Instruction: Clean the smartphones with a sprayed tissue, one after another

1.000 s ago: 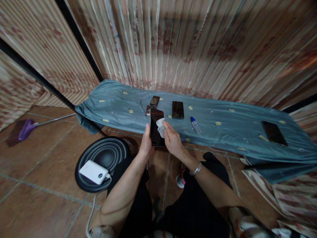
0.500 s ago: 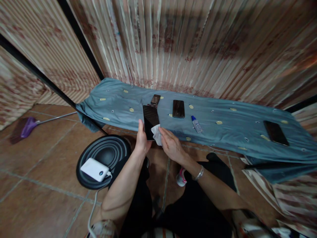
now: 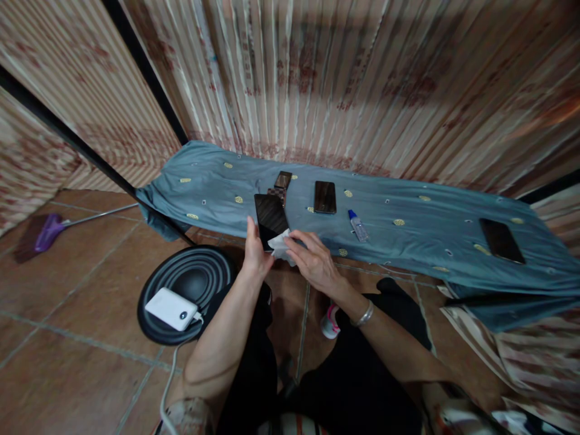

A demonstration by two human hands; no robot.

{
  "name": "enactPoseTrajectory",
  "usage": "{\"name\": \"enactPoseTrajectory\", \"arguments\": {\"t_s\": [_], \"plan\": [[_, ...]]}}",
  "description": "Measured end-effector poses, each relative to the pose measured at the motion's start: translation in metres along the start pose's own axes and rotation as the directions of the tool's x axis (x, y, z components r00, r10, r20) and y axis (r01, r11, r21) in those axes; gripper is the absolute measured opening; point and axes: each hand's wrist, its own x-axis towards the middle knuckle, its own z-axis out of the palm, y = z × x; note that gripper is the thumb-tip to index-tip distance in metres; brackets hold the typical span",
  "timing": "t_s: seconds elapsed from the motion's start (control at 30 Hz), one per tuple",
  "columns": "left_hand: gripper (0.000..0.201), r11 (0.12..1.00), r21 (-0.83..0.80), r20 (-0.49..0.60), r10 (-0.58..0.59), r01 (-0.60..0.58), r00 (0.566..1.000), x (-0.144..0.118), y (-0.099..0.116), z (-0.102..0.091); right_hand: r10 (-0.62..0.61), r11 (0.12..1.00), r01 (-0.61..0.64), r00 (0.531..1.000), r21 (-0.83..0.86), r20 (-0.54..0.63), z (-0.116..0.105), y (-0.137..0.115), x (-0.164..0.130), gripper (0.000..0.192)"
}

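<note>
phone [image 3: 270,216] lower end hidden behind tissue [image 3: 280,246] — broom [image 3: 49,225] head blurred

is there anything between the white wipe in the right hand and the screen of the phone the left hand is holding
Nothing visible. The right hand presses the white wipe straight against the lower edge of the phone, which the left hand grips from below.

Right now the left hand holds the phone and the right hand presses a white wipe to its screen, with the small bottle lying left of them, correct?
Not quite: in the head view the small bottle lies on the blue cloth to the right of both hands. The left hand holds the phone; the right hand presses the white wipe.
</note>
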Motion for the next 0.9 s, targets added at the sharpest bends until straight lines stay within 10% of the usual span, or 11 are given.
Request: {"name": "enactPoseTrajectory", "arguments": {"t_s": [0.9], "plan": [[0.057,0.999,0.010,0.022,-0.051,0.051,0.998,-0.018,-0.036,0.013,-0.001,1.000,0.002,0.999,0.005,-0.050,0.006,-0.001,0.012,0.038]]}}
